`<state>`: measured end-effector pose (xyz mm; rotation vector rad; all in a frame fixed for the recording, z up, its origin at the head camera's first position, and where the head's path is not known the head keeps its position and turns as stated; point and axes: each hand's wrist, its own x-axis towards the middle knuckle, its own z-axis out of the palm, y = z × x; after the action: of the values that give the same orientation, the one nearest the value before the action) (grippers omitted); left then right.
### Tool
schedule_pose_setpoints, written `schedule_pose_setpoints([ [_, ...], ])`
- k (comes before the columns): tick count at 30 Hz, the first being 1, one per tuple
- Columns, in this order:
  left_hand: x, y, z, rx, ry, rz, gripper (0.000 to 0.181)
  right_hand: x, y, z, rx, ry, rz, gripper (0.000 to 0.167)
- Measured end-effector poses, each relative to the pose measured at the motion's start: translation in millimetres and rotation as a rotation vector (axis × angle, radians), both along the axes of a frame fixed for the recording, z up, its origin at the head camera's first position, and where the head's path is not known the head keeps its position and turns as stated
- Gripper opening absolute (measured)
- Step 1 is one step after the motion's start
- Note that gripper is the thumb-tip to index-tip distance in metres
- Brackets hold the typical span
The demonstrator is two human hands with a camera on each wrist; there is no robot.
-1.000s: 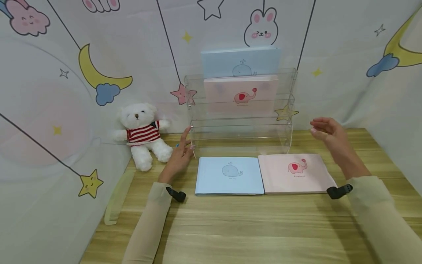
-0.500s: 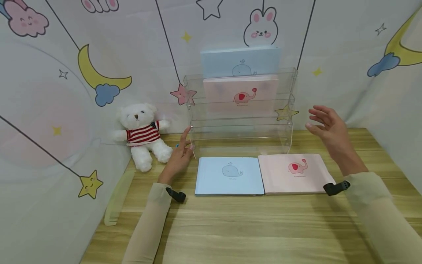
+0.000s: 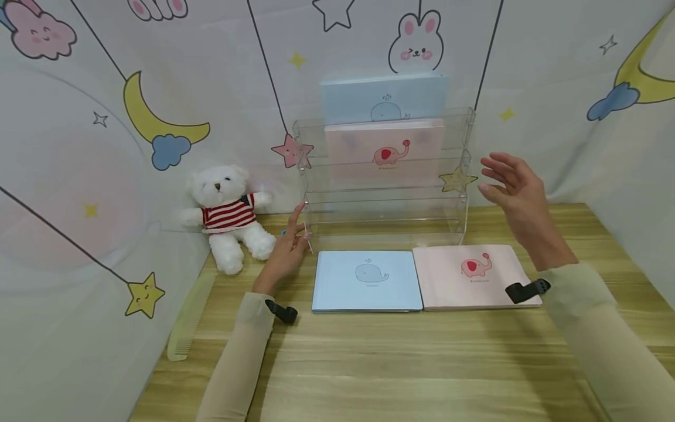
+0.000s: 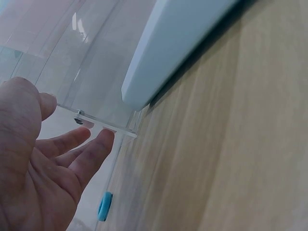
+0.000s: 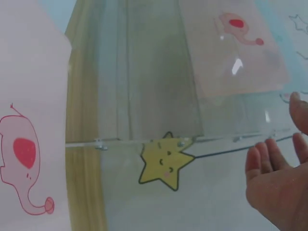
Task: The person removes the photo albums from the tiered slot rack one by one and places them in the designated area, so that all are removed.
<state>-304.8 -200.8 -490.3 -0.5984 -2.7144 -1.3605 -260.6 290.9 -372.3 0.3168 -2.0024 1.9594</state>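
A clear tiered rack (image 3: 385,208) stands at the back of the wooden table, holding a blue whale booklet (image 3: 348,102) on top and a pink elephant booklet (image 3: 353,149) below it. Flat before the rack lie another blue whale booklet (image 3: 337,281) and another pink elephant booklet (image 3: 443,281), side by side. My left hand (image 3: 286,255) touches the rack's lower left side with its fingertips (image 4: 107,134). To the right of the rack, my right hand (image 3: 519,199) hovers above the table with loosely bent fingers, holding nothing; the right wrist view shows it beside the rack's side edge.
A white teddy bear (image 3: 229,214) in a red-striped shirt sits left of the rack. The pale comb (image 3: 191,316) lies near the table's left edge. A small blue ring (image 4: 105,206) is by the left hand. Printed cloth (image 3: 232,76) hangs behind.
My right hand has risen and moved left, closer to the rack's right side, with its fingers spread a little more. The left hand stays at the rack, and the booklets have not moved.
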Motion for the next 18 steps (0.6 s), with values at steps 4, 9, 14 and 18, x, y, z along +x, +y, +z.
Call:
schedule_pose_setpoints([
  [4,0.2,0.3,0.5,0.000,-0.005,0.001,0.078,-4.0,-6,6.2,-0.014,0.008,0.011,0.061],
  [9,0.5,1.0,1.3,0.006,0.008,-0.001,0.077,-8.5,-15,14.6,0.055,0.003,0.001,0.063],
  [14,0.7,1.4,0.5,-0.001,0.011,0.003,0.077,-11.9,-24,22.7,0.036,0.005,0.028,0.062],
  [18,0.7,1.5,0.3,-0.001,0.011,0.000,0.077,-14.6,-29,27.0,0.036,0.011,0.035,0.061],
])
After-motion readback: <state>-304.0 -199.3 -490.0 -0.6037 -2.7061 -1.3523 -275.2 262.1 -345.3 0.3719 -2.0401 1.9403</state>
